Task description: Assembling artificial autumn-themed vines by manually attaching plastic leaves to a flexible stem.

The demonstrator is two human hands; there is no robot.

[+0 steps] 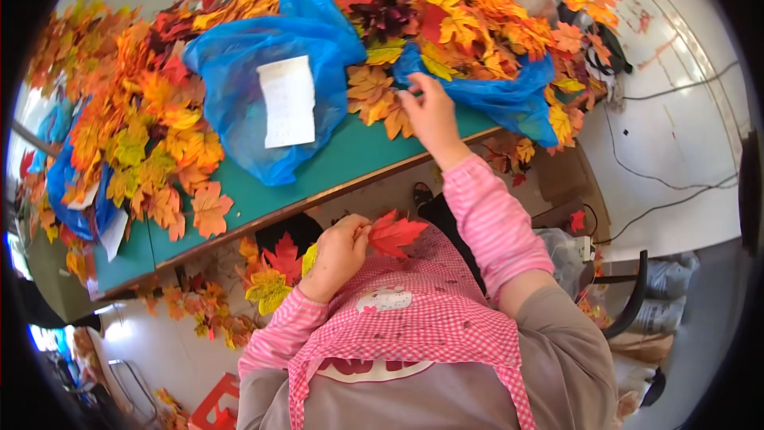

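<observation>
Head view: grips a bright red, maple-shaped leaf in the curled fingers of the left hand, with the blade jutting out to their right, over a pink-and-white checked apron. Shows another red leaf and a jagged yellow leaf just left of the same fingers; cannot tell them as held or merely hanging behind the wrist. Holds the right hand out past the table's long wooden edge, with fingers half curled and loose, thumb parted from forefinger. Has a small cluster of orange-brown leaves just left of the right thumb; cannot tell contact from near miss. Shows, farther beyond the right fingertips, a tall heap of orange, yellow and red leaves on crumpled blue plastic sheeting; well left of them, a translucent blue plastic bag under a white rectangular paper sheet. Leaves room to move over the green tabletop ahead of the left fingers, in a strip between bag and edge, and in the gap between the two hands, well apart.
</observation>
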